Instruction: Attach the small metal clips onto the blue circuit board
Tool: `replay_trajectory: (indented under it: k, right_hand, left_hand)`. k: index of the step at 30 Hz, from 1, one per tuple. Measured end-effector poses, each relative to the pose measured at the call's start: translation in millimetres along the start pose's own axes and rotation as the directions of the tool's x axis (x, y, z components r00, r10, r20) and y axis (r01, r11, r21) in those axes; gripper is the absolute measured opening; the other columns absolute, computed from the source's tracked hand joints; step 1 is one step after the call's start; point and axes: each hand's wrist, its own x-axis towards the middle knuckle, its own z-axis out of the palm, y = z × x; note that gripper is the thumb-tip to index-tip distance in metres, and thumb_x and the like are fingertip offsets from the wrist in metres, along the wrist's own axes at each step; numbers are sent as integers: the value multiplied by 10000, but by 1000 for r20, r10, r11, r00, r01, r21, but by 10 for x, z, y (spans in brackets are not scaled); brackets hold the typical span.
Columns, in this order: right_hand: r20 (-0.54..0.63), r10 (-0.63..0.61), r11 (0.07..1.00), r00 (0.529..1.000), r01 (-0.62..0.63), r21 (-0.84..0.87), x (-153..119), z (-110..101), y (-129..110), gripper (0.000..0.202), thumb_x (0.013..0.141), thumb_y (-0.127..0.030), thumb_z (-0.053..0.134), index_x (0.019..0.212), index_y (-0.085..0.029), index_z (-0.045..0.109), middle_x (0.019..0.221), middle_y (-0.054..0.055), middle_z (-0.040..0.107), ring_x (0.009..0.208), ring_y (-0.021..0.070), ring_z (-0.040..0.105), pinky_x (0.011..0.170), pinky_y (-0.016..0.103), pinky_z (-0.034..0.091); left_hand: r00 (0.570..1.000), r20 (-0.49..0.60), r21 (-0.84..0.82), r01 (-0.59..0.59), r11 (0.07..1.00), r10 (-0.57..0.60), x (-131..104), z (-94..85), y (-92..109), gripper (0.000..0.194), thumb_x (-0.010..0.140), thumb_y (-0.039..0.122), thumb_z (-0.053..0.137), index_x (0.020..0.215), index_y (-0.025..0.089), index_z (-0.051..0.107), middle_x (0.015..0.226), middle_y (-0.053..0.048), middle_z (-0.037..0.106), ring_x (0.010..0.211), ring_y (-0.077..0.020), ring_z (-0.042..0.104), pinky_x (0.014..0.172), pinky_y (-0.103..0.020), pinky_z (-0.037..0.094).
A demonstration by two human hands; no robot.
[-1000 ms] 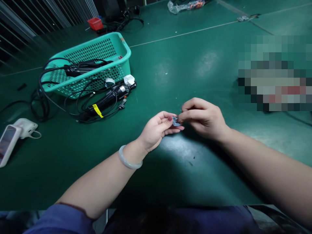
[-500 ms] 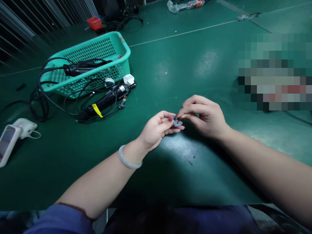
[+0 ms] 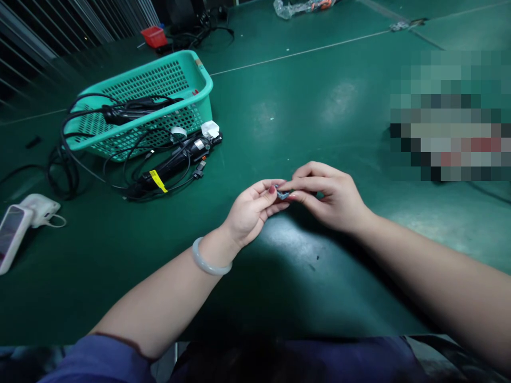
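My left hand [image 3: 250,209], with a pale bangle [image 3: 207,264] at its wrist, pinches a small light-blue piece [image 3: 283,195] between thumb and fingers. The piece is too small and too covered for me to tell its kind. From the other side, my right hand [image 3: 333,197] reaches in with its index finger over the piece and its thumb at the right edge. The two hands meet just above the green table [image 3: 255,298], and the right fingertips hide most of the piece's top.
To the left stands a green plastic basket [image 3: 205,106] with black cabled tools. In front of it lies a black tool [image 3: 171,167] with a yellow tag. A phone [image 3: 15,234] and a white device [image 3: 39,205] lie far left. A pixelated patch covers something at right.
Both hands have shifted slightly left with the small blue piece. My right index finger and thumb have closed in over it, covering more of its dark inside.
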Motion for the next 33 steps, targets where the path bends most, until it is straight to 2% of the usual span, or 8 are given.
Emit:
replay_trajectory:
  k: [8,11,14,19,25,29,31,33]
  right_hand:
    - [7,14,1000,1000,-14,-26,2,-11,-13,218,867,-245,571,1010,-285,731,854,33,652,772,162,603,701,317,502]
    - [-45,98,991,994,-101,-89,5,-5,15,219,888,-242,536,1002,-258,723,853,42,664,766,168,607,704,322,497]
    - [46,165,974,985,-155,-163,-7,40,68,156,865,-256,582,885,-220,732,852,49,665,790,177,618,724,319,504]
    - [244,122,940,962,-33,-341,-31,187,82,225,825,-318,654,987,-183,734,927,75,659,882,219,591,806,356,493]
    - [305,48,911,951,84,-404,-10,291,78,188,876,-252,577,866,-185,753,824,66,679,772,202,548,730,341,476]
    - [223,105,936,969,-21,-350,18,225,128,179,868,-223,579,819,-169,742,827,67,696,800,201,586,760,341,480]
    - [78,191,958,978,-169,-231,40,160,130,153,852,-220,598,802,-171,735,829,61,698,789,184,611,752,327,485]
    - [-70,299,951,952,-303,-58,65,99,109,138,836,-249,619,799,-182,733,821,52,691,763,172,618,712,318,487]
  left_hand:
    - [1000,-12,-24,-16,1000,16,19,-19,-21,74,849,136,570,864,141,642,832,-20,677,778,-94,663,878,-287,517]
    - [990,-123,-90,-77,993,65,55,-32,-4,90,866,142,545,883,138,633,816,-21,675,779,-96,675,883,-274,520]
    - [947,-285,-151,-197,969,148,84,-45,23,93,875,134,528,890,141,620,856,-18,674,818,-87,677,915,-256,508]
    - [920,-333,-119,-260,958,208,87,-52,29,98,833,95,582,911,150,609,913,-16,675,943,-119,679,978,-289,480]
    - [921,-314,-54,-258,965,228,91,-46,-1,126,812,75,597,911,150,575,884,-18,677,953,-129,681,996,-313,462]
    - [927,-288,6,-249,968,241,101,-56,-27,217,736,39,655,901,146,564,884,-14,684,918,-125,682,972,-314,468]
    - [929,-268,54,-249,967,254,102,-66,-45,242,698,46,695,883,140,572,891,-19,689,909,-118,675,948,-302,474]
    - [934,-235,104,-251,962,269,97,-72,-65,257,665,61,734,861,136,585,889,-18,695,879,-105,669,923,-289,481]
